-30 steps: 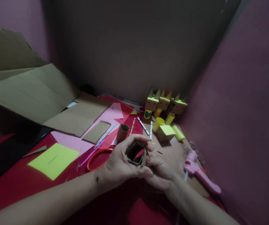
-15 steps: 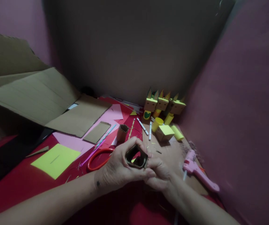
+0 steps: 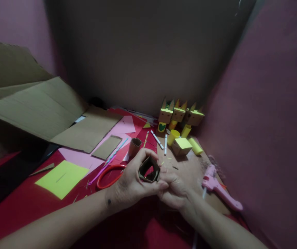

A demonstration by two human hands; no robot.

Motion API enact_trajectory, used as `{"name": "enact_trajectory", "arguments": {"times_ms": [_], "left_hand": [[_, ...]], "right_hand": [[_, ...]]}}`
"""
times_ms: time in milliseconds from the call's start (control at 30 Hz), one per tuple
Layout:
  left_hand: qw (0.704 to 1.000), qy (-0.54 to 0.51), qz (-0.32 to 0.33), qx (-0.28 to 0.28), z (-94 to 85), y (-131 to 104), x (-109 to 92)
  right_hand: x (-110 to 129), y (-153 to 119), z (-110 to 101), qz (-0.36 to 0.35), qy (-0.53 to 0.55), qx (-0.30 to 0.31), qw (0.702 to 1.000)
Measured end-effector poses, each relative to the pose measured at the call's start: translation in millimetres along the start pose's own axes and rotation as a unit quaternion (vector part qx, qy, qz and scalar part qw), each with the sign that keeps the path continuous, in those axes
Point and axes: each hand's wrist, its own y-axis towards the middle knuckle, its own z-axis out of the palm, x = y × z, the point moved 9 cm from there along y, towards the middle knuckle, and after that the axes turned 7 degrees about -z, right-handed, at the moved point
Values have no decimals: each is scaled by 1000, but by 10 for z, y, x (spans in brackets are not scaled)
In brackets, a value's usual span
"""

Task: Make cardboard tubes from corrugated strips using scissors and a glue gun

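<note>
My left hand point(image 3: 131, 178) is wrapped round a short cardboard tube point(image 3: 143, 175) with an angular, uneven opening that faces me. Against the tube's right side, the fingers of my right hand point(image 3: 174, 190) are closed and pinch its wall. Just behind my left hand stands a second cardboard tube point(image 3: 134, 146), upright on the table. Red-handled scissors point(image 3: 109, 168) lie left of my left hand, their blades hidden. To the right of my right hand rests a pink glue gun point(image 3: 217, 186).
Cardboard figures with pointed ears point(image 3: 165, 117) stand at the back, near a yellow-topped cardboard box point(image 3: 182, 147) and white markers point(image 3: 165, 144). Leftward lie a yellow-green paper sheet point(image 3: 63, 178), a cardboard piece point(image 3: 107, 147) and a large folded cardboard box point(image 3: 34, 103). Walls close in behind and right.
The tube's opening has tilted and changed shape slightly between my hands, and the left thumb has shifted a little. Both hands keep their hold; the things on the table stay put.
</note>
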Motion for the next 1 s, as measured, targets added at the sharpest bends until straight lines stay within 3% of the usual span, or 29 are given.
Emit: {"name": "enact_trajectory", "arguments": {"times_ms": [133, 200, 267, 367, 467, 567, 667, 733, 833, 900, 1000], "left_hand": [[997, 68, 26, 24, -131, 16, -11], [989, 130, 74, 0, -340, 37, -113], [969, 213, 111, -65, -637, 78, -206], [940, 309, 46, -140, -1040, 206, -98], [930, 321, -29, -174, -1213, 264, 59], [935, 302, -14, -185, -1083, 199, -51], [941, 322, 50, -96, -654, 112, -317], [922, 368, 101, -62, -402, 46, -486], [894, 405, 182, -60, -180, -20, -632], [898, 398, 176, -59, -139, 8, -583], [915, 385, 94, -69, -189, 108, -411]], "right_hand": [[234, 7, -66, -44, -9, -37, 998], [325, 16, -189, -53, 5, -82, 995], [372, 33, -308, -53, 25, -121, 991], [409, 70, -400, -59, 35, -149, 986], [397, 88, -405, -54, 28, -155, 986], [366, 75, -379, -41, 18, -157, 987], [339, 55, -344, -30, 10, -154, 988], [335, 46, -324, -31, 8, -154, 988], [365, 39, -296, -49, -16, -151, 987], [414, 36, -269, -75, -45, -146, 985], [488, 31, -209, -119, -65, -136, 981]]}}
